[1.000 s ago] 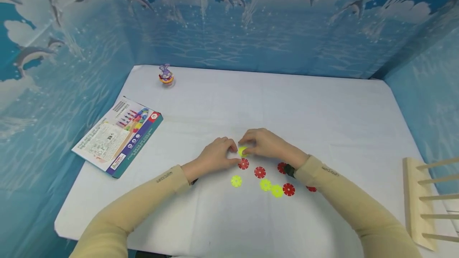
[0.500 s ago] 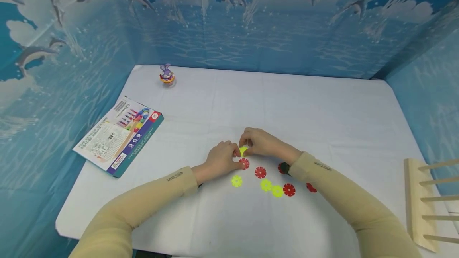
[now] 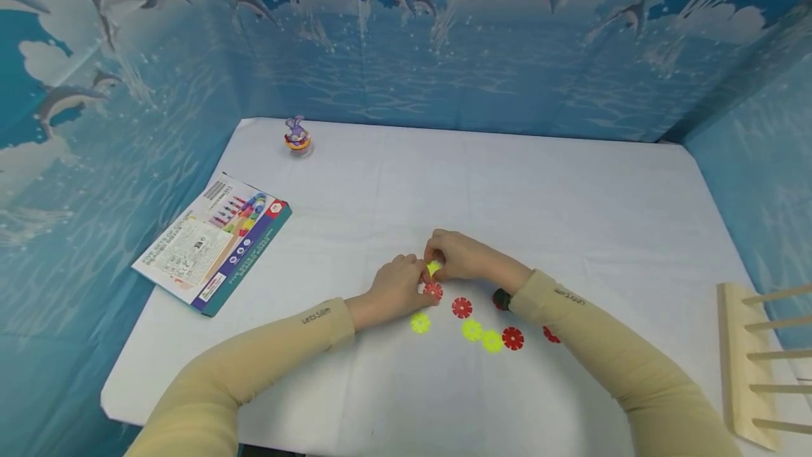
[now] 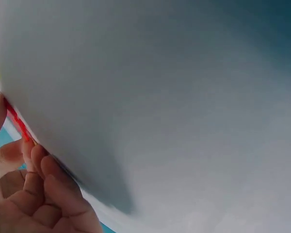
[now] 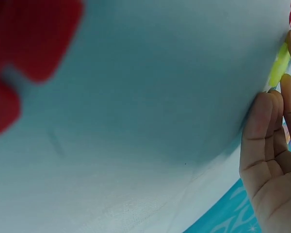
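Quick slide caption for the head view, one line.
Left hand holds a red disc, right hand a yellow disc, more discs nearby on the white table.

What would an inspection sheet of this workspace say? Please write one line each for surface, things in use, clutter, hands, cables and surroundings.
Surface: white-covered table.
Job's things: red notched disc and yellow notched disc in the hands; three other yellow discs and four other red discs on the table, two of the red ones partly hidden.
Clutter: printed box, purple rabbit figurine, wooden rack with rods.
Left grip: left hand pinches the red notched disc.
Right grip: right hand pinches the yellow notched disc.
Cables: nothing seen.
Surroundings: blue dolphin-print fabric behind the table.
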`<state>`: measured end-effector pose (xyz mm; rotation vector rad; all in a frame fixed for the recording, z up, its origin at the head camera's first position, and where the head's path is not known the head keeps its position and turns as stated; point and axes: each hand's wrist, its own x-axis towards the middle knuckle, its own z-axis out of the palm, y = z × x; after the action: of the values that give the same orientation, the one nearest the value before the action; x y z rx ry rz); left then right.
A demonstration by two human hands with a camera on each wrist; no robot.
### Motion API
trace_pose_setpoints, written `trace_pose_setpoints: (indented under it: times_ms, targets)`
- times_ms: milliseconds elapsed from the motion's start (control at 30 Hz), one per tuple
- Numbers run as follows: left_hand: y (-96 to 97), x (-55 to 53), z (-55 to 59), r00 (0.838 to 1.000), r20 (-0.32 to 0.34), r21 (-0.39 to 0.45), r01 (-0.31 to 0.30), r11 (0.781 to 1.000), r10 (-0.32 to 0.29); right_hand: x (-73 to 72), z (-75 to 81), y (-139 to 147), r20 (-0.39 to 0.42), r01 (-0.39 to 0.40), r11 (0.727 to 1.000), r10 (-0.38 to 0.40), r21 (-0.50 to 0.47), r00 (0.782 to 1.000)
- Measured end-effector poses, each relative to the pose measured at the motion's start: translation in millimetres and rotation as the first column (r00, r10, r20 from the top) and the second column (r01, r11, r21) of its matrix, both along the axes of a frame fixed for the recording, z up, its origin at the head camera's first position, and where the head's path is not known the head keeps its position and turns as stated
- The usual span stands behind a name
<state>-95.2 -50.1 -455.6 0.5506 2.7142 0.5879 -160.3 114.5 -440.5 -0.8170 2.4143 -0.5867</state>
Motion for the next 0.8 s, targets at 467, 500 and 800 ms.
trace_pose_setpoints:
  times_ms: [467, 500, 800]
  targets:
    - [-23.4, -19.0, 4.8, 0.966, 0.250, 0.223, -0.122, 0.967, 0.065, -3.7, -1.9, 3, 0.090, 0.056, 0.997, -0.051, -0.060, 0.995]
    - [-26.9, -22.9, 6.7, 0.963, 0.260, 0.226, -0.128, 0.966, 0.067, -5.2, -2.9, 4, 0.098, 0.054, 0.996, -0.047, -0.071, 0.994]
    - [-66.3, -63.8, 25.5, 0.939, 0.292, 0.231, -0.254, 0.939, 0.182, -26.7, 0.8, 0, 0.205, 0.162, 0.976, -0.130, -0.148, 0.970]
